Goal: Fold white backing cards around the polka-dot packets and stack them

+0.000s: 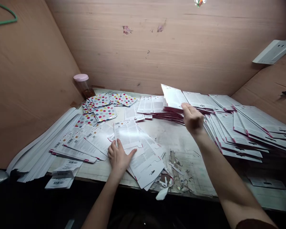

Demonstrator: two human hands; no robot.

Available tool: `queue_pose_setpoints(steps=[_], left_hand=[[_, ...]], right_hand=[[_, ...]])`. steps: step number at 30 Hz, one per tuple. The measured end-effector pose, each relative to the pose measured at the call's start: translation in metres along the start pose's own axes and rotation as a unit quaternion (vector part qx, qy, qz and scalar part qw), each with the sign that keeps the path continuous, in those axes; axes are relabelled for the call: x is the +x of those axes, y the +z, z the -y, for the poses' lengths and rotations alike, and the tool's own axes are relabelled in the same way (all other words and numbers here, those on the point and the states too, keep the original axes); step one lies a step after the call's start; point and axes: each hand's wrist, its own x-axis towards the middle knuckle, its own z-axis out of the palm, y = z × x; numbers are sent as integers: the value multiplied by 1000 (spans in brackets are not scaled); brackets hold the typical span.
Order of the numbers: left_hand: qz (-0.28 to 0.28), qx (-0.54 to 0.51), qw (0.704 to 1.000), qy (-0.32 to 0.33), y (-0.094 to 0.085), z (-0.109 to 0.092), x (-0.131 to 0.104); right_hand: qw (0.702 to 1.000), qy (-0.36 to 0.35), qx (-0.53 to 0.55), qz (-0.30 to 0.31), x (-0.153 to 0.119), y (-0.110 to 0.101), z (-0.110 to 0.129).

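Note:
My left hand (119,156) rests with fingers spread on a white printed card (126,132), which lies on top of other cards (146,159) near the table's front. My right hand (193,117) is closed on the lower right corner of another white card (173,95). That card is tilted up over a row of stacked cards with dark red edges (173,116) at the back. Left of my left hand, more printed cards with barcodes (81,141) are fanned out. Behind them sit several polka-dot packets (103,113).
Large fanned piles of cards (257,124) fill the right side. Stacked white sheets (43,143) lean at the left wall, near a lidded cup (83,84). A barcode label strip (63,176) hangs over the front edge. Paper scraps (163,190) lie front centre. Cardboard walls (157,47) enclose the table.

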Motion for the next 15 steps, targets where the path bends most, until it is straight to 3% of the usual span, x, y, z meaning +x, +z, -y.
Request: queue_pose_setpoints(steps=[3,6,9,11,13,14,15], left_hand=[[-9,45,998,-31,6,-3,3],[-15,45,997,-56,-2,-2,4],[-52,-19,995,-80,-12,1,9],[-83,-181,975,-95,-16,1,9],[-85,-361,924,-91,-18,-1,4],[-74,-432,895,-81,-18,-4,-2],[-56,-488,868,-73,-19,-8,-9]], right_hand=[[996,45,18,69,42,27,-13],[992,84,43,84,57,32,-12],[988,105,96,68,40,18,9],[978,98,174,63,5,4,40],[945,101,292,105,-44,-6,80],[915,100,360,155,-70,-9,101],[807,161,519,230,-94,-11,121]])
